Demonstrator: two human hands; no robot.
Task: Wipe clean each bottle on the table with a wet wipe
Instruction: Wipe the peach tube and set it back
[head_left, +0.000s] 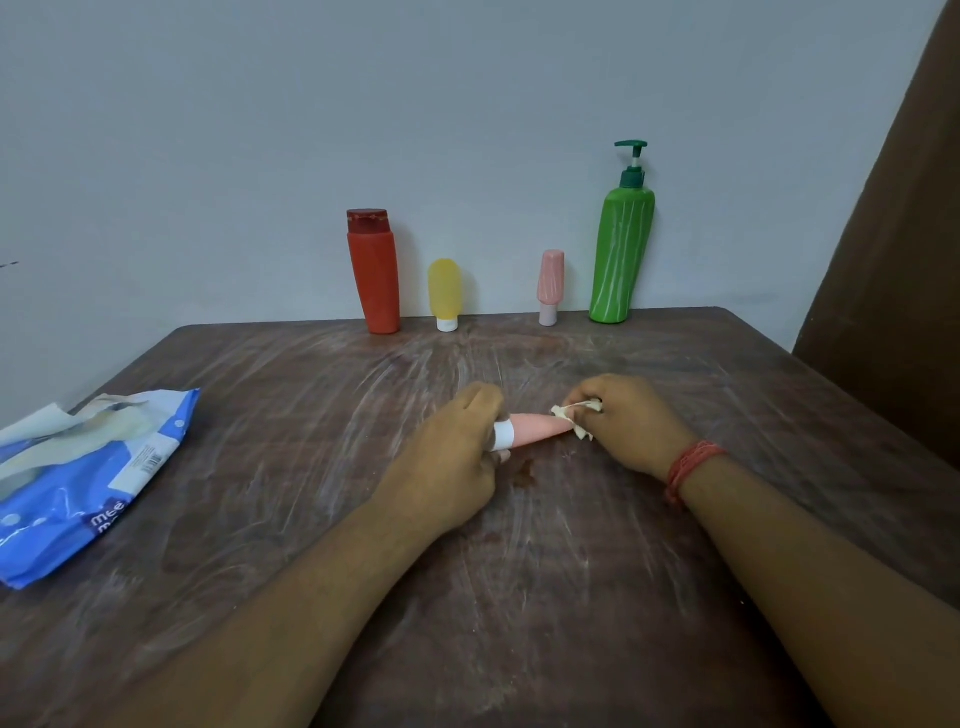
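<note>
At the near left of the table (311, 415) lay the blue pack of wet wipes (78, 483), its flap torn open and a sheet sticking up out of it. Further right, along the far edge against the wall, stood the red bottle (373, 275) and just beside it the small yellow bottle (444, 291) on its white cap.

My left hand (452, 457) came in from the near side toward the middle of the table, its fingers curled round the white-capped end of a pink tube (540, 428). The tube lay roughly level, held just above the tabletop, its cap buried in my left fingers and its narrow tail pointing right. At that tail my right hand (628, 421) gripped a crumpled wet wipe (571, 415), pinched in the fingertips and pressed against the tube's tip. A red thread band (691, 465) sat on my right wrist.

Beyond my right hand, at the far edge, stood another pink bottle (550, 286) and, right of it, the tall green pump bottle (621, 249), leaning a little.
</note>
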